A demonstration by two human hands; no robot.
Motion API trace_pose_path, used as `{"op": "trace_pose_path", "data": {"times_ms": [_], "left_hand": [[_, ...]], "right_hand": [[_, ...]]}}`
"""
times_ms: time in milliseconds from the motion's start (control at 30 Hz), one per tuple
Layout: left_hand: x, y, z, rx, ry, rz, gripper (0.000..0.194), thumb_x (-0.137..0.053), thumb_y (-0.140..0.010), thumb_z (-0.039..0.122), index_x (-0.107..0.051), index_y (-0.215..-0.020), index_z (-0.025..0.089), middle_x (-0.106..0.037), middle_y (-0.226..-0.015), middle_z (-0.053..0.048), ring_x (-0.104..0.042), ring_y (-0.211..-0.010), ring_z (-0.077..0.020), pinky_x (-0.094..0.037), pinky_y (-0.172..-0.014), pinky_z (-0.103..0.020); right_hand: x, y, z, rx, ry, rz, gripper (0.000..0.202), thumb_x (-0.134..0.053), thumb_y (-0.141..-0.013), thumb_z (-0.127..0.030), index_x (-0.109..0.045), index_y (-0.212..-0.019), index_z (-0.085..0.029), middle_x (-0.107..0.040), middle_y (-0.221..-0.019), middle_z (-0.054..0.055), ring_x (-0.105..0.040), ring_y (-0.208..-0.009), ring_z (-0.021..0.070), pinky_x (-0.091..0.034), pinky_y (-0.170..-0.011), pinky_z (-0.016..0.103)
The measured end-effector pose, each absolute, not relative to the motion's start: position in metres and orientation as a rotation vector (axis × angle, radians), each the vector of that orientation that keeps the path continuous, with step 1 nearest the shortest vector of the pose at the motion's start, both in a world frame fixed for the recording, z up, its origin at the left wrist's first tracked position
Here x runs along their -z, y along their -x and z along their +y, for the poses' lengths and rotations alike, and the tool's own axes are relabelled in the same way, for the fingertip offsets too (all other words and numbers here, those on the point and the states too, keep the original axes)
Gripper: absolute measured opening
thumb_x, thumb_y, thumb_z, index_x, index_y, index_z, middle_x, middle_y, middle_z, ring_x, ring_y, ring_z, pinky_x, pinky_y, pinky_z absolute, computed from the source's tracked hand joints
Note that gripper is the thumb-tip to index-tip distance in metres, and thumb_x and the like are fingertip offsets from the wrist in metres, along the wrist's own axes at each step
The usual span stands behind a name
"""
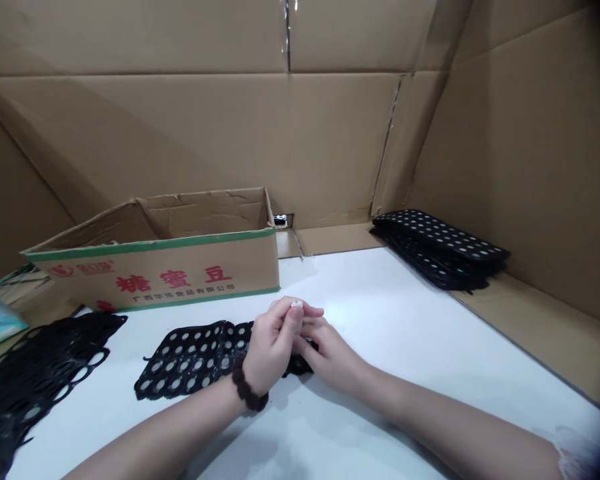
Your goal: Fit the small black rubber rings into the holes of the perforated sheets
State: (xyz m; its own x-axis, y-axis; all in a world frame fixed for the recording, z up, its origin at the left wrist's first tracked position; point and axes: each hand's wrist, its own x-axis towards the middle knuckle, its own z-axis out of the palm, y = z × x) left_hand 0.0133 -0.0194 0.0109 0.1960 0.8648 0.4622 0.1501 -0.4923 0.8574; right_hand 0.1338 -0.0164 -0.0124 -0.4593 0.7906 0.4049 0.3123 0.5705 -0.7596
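Note:
A black perforated sheet (187, 360) with rows of round holes lies flat on the white table (380, 313), its right part under my hands. My left hand (275, 347), with a dark beaded bracelet at the wrist, is closed above the sheet's right part. Between its thumb and forefinger shows a small white piece (297, 304), too small to name. My right hand (327, 350) rests against my left hand, its fingers bent over the sheet's right end. Whatever lies under those fingers is mostly hidden.
An open cardboard box (180, 267) with green edges stands at the back left. More black perforated sheets (45, 367) lie at the left edge. A stack of black sheets (440, 243) sits at the back right. Cardboard walls (330, 140) enclose the table.

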Motion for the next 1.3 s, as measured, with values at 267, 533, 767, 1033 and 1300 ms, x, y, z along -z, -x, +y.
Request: {"op": "trace_pose_path", "data": {"times_ms": [267,533,767,1033,1300], "left_hand": [[-0.006,-0.012,-0.015,-1.33,-1.834,1.005,0.029,-0.035,-0.086,0.031,-0.061,-0.083,0.017,-0.063,-0.089,-0.006,-0.054,-0.09,-0.0182,-0.04,-0.082,-0.03],[-0.007,-0.009,-0.01,-1.32,-1.915,1.042,0.029,-0.033,-0.086,0.031,-0.06,-0.084,0.018,-0.062,-0.086,-0.006,-0.053,-0.086,-0.0174,-0.039,-0.08,-0.03],[-0.021,-0.005,-0.009,-1.301,-1.934,1.039,0.025,-0.034,-0.086,0.03,-0.055,-0.093,0.018,-0.054,-0.085,-0.004,-0.049,-0.076,-0.0145,-0.039,-0.07,-0.026],[-0.021,-0.002,-0.002,-1.306,-1.749,1.002,0.024,-0.041,-0.083,0.031,-0.056,-0.095,0.018,-0.055,-0.088,-0.003,-0.05,-0.079,-0.0145,-0.039,-0.072,-0.024],[-0.018,-0.002,0.002,-1.227,-1.617,0.938,0.026,-0.045,-0.08,0.033,-0.058,-0.093,0.015,-0.058,-0.085,-0.005,-0.052,-0.078,-0.0158,-0.041,-0.072,-0.026]], "right_hand": [[0.017,-0.132,-0.013,-0.749,0.906,-2.021,0.028,-0.036,-0.085,-0.023,-0.059,-0.07,-0.017,-0.059,-0.075,0.005,-0.051,-0.077,0.0179,-0.038,-0.074,0.032],[0.011,-0.131,-0.013,-0.782,0.95,-2.048,0.026,-0.037,-0.084,-0.022,-0.053,-0.064,-0.015,-0.056,-0.077,0.005,-0.049,-0.078,0.0163,-0.037,-0.069,0.028],[0.005,-0.138,-0.01,-0.926,0.976,-1.927,0.024,-0.041,-0.082,-0.029,-0.043,-0.063,-0.016,-0.042,-0.058,-0.003,-0.036,-0.053,0.0083,-0.029,-0.049,0.021],[-0.002,-0.141,-0.012,-0.892,0.942,-1.853,0.017,-0.041,-0.083,-0.029,-0.046,-0.072,-0.016,-0.048,-0.065,-0.001,-0.042,-0.062,0.0101,-0.033,-0.059,0.022],[-0.003,-0.142,-0.012,-0.887,0.968,-1.854,0.025,-0.036,-0.085,-0.032,-0.044,-0.067,-0.017,-0.046,-0.061,-0.002,-0.042,-0.058,0.0094,-0.032,-0.057,0.022]]}}
